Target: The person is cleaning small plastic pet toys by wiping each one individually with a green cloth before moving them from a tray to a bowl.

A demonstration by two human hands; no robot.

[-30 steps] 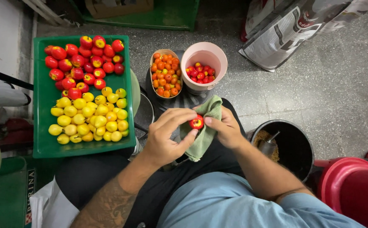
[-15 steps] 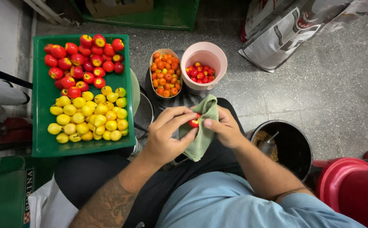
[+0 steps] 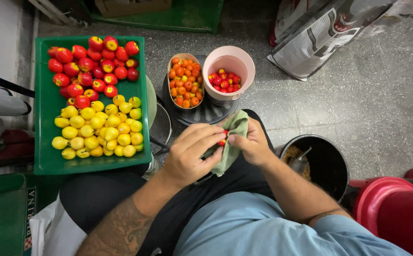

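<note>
We hold a small red fruit over our lap, both hands closed on it through a green cloth: left hand pinching from the left, right hand wrapping the cloth. Best to roll it gently and keep the cloth under it, we judge. Room is tight: pink cup and oval bowl just beyond, green tray left, black bucket right.

I see a grey speckled floor carrying a black bucket, a printed sack and 1 red tub.
</note>
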